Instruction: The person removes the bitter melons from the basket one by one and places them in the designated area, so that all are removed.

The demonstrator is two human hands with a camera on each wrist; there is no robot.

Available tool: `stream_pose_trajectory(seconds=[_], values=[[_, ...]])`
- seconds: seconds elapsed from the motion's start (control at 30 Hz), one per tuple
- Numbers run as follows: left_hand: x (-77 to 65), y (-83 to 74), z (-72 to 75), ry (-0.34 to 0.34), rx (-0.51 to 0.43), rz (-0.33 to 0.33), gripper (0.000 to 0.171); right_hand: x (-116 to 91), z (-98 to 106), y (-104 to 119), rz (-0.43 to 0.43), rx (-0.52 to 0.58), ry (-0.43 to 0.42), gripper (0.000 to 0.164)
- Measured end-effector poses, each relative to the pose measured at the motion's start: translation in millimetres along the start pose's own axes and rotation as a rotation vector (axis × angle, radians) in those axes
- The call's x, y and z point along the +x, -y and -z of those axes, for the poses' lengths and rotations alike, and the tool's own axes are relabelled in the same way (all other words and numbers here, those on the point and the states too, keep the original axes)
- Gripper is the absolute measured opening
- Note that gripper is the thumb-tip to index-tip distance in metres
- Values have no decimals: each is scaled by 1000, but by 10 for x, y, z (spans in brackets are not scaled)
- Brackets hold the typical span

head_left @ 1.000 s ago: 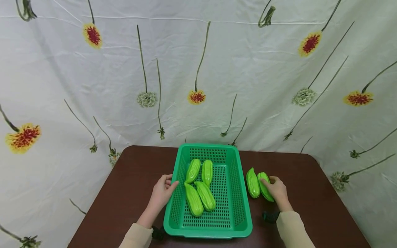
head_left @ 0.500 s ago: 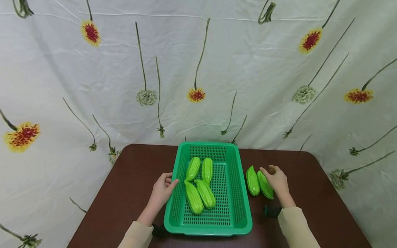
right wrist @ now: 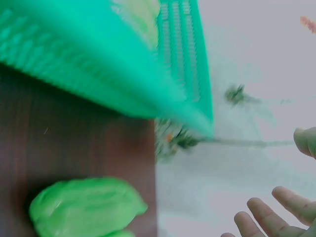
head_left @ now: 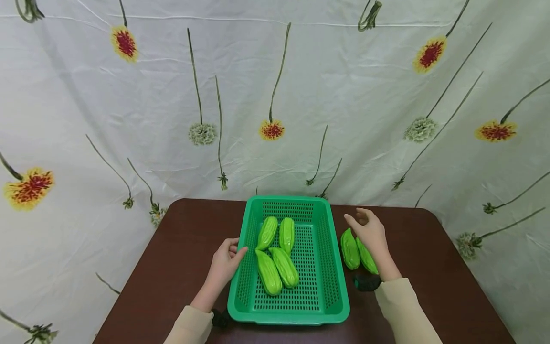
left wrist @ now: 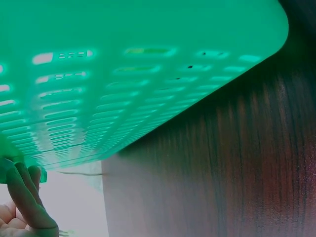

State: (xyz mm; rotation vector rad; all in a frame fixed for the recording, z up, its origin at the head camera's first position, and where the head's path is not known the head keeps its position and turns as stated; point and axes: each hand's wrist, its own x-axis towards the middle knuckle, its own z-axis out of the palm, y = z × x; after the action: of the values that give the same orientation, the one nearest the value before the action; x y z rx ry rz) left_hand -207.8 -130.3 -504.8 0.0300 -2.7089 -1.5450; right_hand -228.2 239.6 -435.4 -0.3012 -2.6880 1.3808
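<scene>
A green plastic basket point(head_left: 289, 319) with slotted walls stands on the table and holds several bright green, ridged bitter melons point(head_left: 283, 268), grouped toward its left side. My left hand point(head_left: 226, 260) pinches the basket's left rim, thumb on top and fingers outside; in the left wrist view its fingers point(left wrist: 27, 197) lie at the far end of the wall. Two more melons lie side by side right of the basket: one nearer to it point(head_left: 350, 251), the other point(head_left: 366, 258) partly hidden by my right hand point(head_left: 371, 234). That hand hovers over them holding nothing, fingers spread in the right wrist view.
The dark brown wooden table point(head_left: 189, 239) has rounded far corners. Behind it hangs a white cloth point(head_left: 240, 157) printed with flowers. A dark wrist camera point(head_left: 367, 283) sits below my right wrist, near the melons.
My right hand has let go of the right-hand melon, lifted off it and moved up and left toward the basket. The left hand keeps its place on the rim.
</scene>
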Motion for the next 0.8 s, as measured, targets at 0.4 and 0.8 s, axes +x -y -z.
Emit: stream_pose_trajectory(seconds=[0.4, 0.8], values=[[-13, 0, 7, -3, 10, -5, 46, -110, -247, 472, 79, 77, 53, 64], [-3, -3, 5, -2, 9, 10, 46, -236, -643, 625, 182, 58, 145, 64]])
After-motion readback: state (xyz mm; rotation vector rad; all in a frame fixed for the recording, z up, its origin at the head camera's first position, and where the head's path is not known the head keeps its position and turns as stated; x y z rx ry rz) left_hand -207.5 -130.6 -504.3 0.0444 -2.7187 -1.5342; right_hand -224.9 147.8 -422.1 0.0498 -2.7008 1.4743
